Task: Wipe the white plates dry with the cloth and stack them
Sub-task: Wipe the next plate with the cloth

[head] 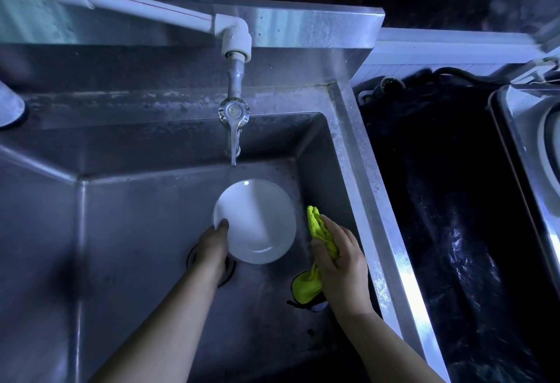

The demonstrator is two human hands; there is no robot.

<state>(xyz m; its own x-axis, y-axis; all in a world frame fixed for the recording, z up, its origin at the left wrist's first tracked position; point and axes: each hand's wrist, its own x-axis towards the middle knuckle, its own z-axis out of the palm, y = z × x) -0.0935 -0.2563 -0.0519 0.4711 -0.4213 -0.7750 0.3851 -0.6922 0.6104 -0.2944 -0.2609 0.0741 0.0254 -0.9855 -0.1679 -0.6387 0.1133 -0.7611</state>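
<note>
The left hand (213, 241) reaches over the basin of a steel sink (127, 231) and grips a white plate (257, 222) by its left rim, with the thumb laid on the inner face and the fingers hidden behind it. The plate is held above the sink floor with its hollow side facing up towards the camera. It partly covers the drain (226, 272) beneath the left wrist. Just beyond the plate, the spout of a metal tap (233, 131) points down at its far edge.

To the right of the plate, across a narrow gap, the right hand (339, 258) is curled round a bunched yellow-green cloth (319, 229). One end sticks out past the fingertips and the other hangs below the palm. The cloth does not touch the plate. The two hands are apart, with the plate between them.

Beyond the right hand runs the sink's steel rim (375, 210), and past that lies a dark, glossy black lining (448, 216).
</note>
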